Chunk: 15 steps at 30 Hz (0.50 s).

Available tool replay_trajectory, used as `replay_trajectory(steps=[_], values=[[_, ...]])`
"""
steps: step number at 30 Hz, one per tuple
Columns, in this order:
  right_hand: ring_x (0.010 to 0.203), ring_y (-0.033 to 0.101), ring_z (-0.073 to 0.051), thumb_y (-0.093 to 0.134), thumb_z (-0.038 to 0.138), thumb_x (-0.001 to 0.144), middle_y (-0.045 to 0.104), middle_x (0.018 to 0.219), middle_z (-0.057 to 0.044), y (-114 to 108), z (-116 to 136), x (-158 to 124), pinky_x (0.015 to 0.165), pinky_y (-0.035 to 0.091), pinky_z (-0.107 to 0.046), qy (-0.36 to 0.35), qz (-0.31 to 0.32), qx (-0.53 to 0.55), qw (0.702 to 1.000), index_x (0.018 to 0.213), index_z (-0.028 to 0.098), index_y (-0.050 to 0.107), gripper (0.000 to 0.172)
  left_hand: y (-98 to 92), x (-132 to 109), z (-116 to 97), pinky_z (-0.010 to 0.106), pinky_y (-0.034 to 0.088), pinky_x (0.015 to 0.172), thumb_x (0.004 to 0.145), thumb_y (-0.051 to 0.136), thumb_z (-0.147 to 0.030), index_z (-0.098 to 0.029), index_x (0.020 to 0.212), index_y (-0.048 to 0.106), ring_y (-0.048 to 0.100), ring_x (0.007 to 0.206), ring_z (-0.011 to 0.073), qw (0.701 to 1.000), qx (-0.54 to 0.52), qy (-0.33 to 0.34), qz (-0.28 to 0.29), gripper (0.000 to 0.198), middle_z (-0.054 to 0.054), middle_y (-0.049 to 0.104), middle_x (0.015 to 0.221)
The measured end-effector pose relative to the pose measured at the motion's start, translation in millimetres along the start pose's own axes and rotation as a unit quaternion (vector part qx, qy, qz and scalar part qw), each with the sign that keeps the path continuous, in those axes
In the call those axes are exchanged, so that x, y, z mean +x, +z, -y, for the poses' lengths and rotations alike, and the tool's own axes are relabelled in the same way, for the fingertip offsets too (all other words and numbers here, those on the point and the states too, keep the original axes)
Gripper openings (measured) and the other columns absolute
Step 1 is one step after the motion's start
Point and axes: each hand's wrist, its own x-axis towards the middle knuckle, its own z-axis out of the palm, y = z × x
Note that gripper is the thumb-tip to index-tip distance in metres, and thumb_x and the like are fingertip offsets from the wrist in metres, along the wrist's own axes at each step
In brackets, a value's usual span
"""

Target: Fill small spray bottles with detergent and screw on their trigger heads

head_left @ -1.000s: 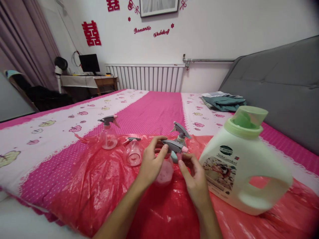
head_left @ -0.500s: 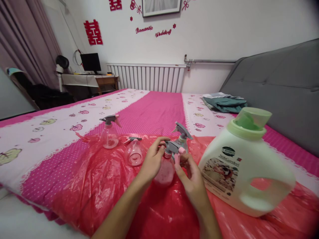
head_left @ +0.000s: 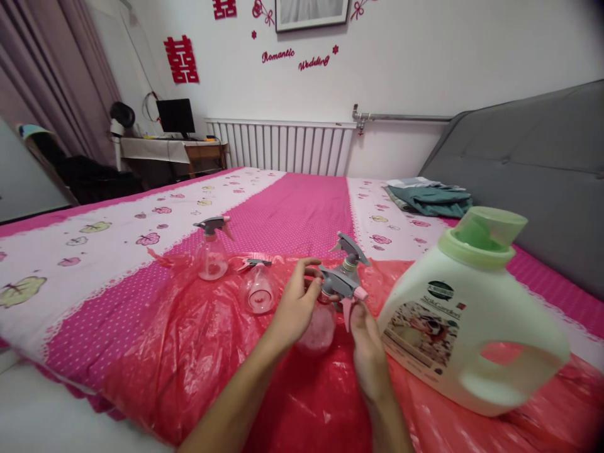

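A small clear spray bottle (head_left: pixel 317 332) with a grey spray head (head_left: pixel 340 282) and pink nozzle and trigger is between my hands. My left hand (head_left: pixel 298 307) closes its thumb and fingers around the bottle's neck, from the left. On the other side, my right hand (head_left: pixel 369 336) pinches the spray head near the trigger; some of its fingers are hidden behind. The spray head tilts, nozzle pointing right. Just behind it stands another spray bottle with a grey spray head (head_left: pixel 352 248), its body mostly hidden.
Two more spray bottles, one upright (head_left: pixel 211 258) and one tipped toward me (head_left: pixel 259 292), are on the left of the red plastic sheet (head_left: pixel 165 371). A large pale-green detergent jug (head_left: pixel 453 327) stands at right. Folded clothes (head_left: pixel 429 198) lie farther back on the bed (head_left: pixel 311 201).
The held bottle's spray head has swung to the right and tipped, and my right hand has moved slightly right with it. The view has shifted a little.
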Motion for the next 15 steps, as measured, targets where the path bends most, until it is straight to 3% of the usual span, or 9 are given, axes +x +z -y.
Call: replay_trajectory(steps=[5,11,15], values=[[0.148,0.040,-0.029,0.058,0.078,0.097,0.047,0.154,-0.009,4.3,0.8,-2.1,0.124,0.036,-0.046,0.033,-0.002,0.011,0.999,0.149,0.024,0.056,0.075,-0.7,-1.4,-1.8,0.033,0.052,0.083,0.100,0.053,-0.028,-0.020,0.121,0.056,0.063,0.097,0.0207,1.000,0.020,0.008,-0.013,0.023,0.007,0.060,0.108],[0.146,0.041,-0.030,0.053,0.085,0.094,0.049,0.151,-0.013,2.9,-2.1,-0.1,0.121,0.040,-0.047,0.028,-0.001,0.013,1.000,0.148,0.020,0.055,0.085,-2.5,0.8,-4.4,0.031,0.049,0.079,0.094,0.059,-0.022,-0.019,0.108,0.060,0.061,0.082,0.0178,0.999,0.022,0.006,-0.029,0.015,0.001,0.059,0.087],[0.149,0.038,-0.030,0.052,0.088,0.092,0.049,0.151,-0.011,1.4,-0.4,0.1,0.124,0.034,-0.048,0.026,0.005,-0.003,1.000,0.146,0.021,0.058,0.085,-3.6,3.6,-3.9,0.031,0.051,0.079,0.088,0.061,-0.021,-0.019,0.101,0.062,0.063,0.084,0.0184,0.999,0.006,-0.009,-0.033,0.014,0.003,0.063,0.091]])
